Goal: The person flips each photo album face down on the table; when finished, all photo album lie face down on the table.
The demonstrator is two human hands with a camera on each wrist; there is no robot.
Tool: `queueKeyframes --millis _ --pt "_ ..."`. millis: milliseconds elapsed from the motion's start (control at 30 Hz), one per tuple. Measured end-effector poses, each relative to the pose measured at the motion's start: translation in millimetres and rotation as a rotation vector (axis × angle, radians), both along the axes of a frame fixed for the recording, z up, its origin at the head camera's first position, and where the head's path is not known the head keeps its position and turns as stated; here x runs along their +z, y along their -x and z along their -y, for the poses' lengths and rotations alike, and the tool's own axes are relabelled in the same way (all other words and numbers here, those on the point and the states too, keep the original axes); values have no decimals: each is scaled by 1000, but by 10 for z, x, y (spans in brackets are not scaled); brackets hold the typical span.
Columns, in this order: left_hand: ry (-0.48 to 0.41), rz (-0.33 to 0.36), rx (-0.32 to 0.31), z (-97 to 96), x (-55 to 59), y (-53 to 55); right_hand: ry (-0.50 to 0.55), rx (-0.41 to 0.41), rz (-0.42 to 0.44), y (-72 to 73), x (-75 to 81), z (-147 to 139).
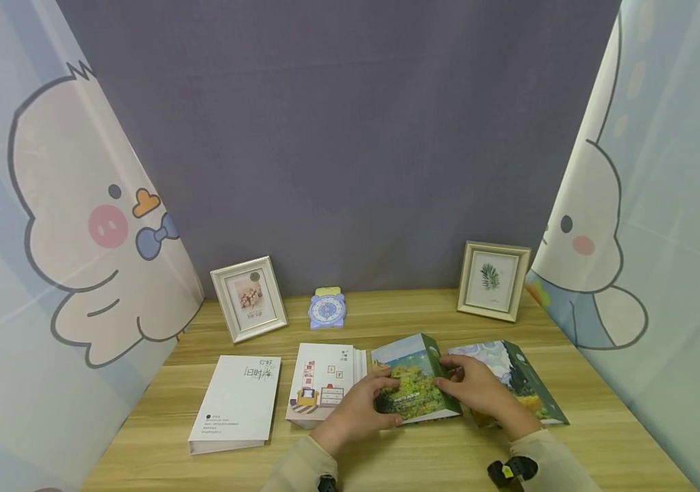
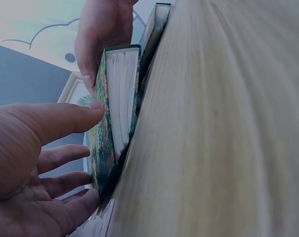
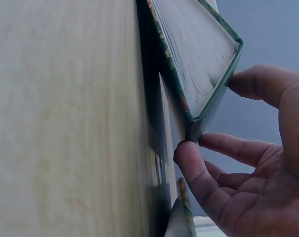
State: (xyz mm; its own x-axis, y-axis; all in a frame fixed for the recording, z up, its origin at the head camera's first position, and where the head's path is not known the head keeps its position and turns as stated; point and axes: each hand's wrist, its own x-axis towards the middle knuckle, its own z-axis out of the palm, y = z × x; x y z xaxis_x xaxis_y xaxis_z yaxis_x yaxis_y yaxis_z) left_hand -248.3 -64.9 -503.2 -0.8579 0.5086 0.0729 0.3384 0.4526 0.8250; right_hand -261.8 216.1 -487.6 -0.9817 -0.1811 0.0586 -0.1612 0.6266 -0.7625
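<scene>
A green photo album point(image 1: 413, 383) with a landscape cover lies slightly turned at centre right, its dark green spine side tilted up off the table. My left hand point(image 1: 359, 408) touches its left side; in the left wrist view, the thumb and fairly straight fingers point(image 2: 70, 183) meet the cover and edge. My right hand point(image 1: 476, 386) pinches the spine; the right wrist view shows the thumb point(image 3: 258, 84) at its upper edge and fingertips at the lower one. Just right of it lies a second album point(image 1: 519, 376) with a swirling painted cover, partly hidden by my right hand.
Left of the hands lie a white album with a room drawing point(image 1: 319, 383) and a white album with Chinese lettering point(image 1: 236, 403). Behind stand two picture frames point(image 1: 250, 298) and a blue clock-shaped item point(image 1: 327, 309). A grey curtain point(image 1: 338, 137) closes the back of the wooden table point(image 1: 387, 465).
</scene>
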Motion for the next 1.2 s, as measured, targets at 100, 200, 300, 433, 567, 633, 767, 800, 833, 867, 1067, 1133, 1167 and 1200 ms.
queueKeyframes --millis 100,200,300,433,567,633,767,800,833,867,1067,1133,1167,1200 --pt "-6 3 -2 -1 0 -2 2 10 10 7 0 -5" --pt "-7 3 -6 1 2 -6 -1 29 12 19 -4 -7" --pt "-8 4 -9 6 6 -9 -9 48 9 27 -8 -12" --pt "-17 14 -8 13 9 -12 -26 52 12 24 -17 -22" --pt "-24 27 0 17 11 -17 -39 47 11 12 -21 -23" --pt "-26 30 4 17 15 -20 -47 41 8 12 -23 -18" --pt "-33 36 8 19 21 -26 -54 37 7 9 -19 -11" --pt "-35 37 8 19 23 -27 -56 35 8 7 -20 -11" --pt "-35 37 7 20 23 -28 -56 39 6 4 -19 -12" --pt "-35 37 7 20 22 -29 -56 40 6 -1 -17 -14" --pt "-26 31 8 19 19 -27 -55 47 11 -9 -9 -16" --pt "-27 29 6 19 19 -25 -59 52 7 -10 0 -17" --pt "-28 28 5 19 20 -24 -60 53 7 -8 1 -19" --pt "-27 27 4 19 21 -23 -61 52 9 -5 3 -19"
